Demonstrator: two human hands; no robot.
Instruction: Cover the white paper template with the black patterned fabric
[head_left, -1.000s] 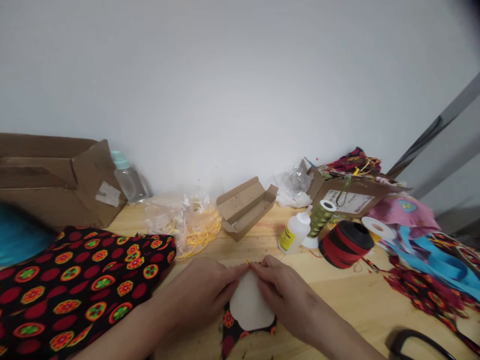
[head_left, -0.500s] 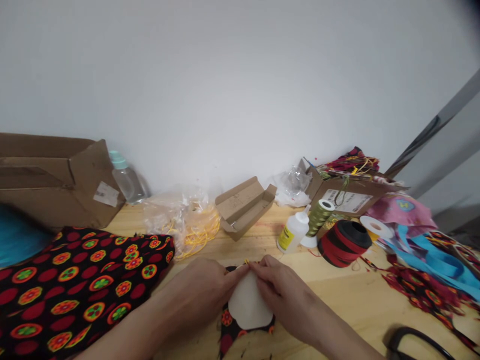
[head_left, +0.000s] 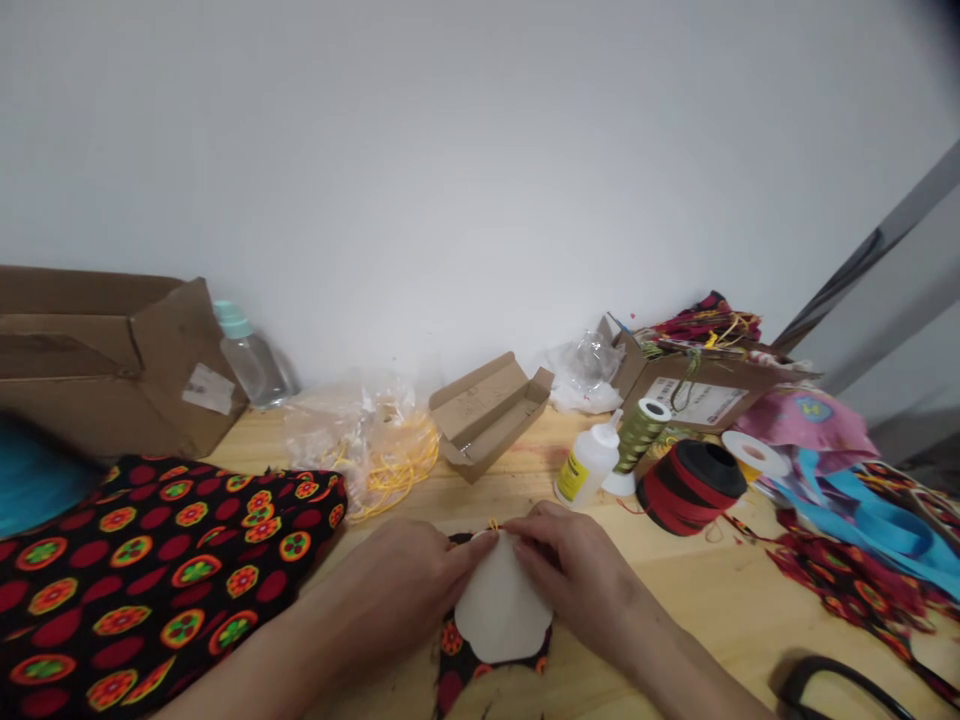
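A white, scallop-edged flat piece (head_left: 504,610) lies on a small scrap of black patterned fabric (head_left: 454,668) in front of me. At its narrow top end sits a small loop of yellow cord (head_left: 493,524). My left hand (head_left: 409,565) comes in from the left, its thumb and finger pressed on the top edge of the white piece and fabric. From the right, my right hand (head_left: 566,560) pinches the same top edge beside the yellow cord. Both hands are closed, their fingertips almost meeting.
Left lies a large patterned cloth (head_left: 187,570), with a cardboard box (head_left: 172,370) and spray bottle (head_left: 251,355) behind. Ahead are bagged yellow cords (head_left: 397,460) and a small open box (head_left: 491,415). Right stand a glue bottle (head_left: 589,465), thread spools (head_left: 690,487) and a box of cords (head_left: 690,385).
My right fingertips have shifted slightly to the right, away from the left ones, so more of the yellow cord loop shows. My left hand stays in almost the same place.
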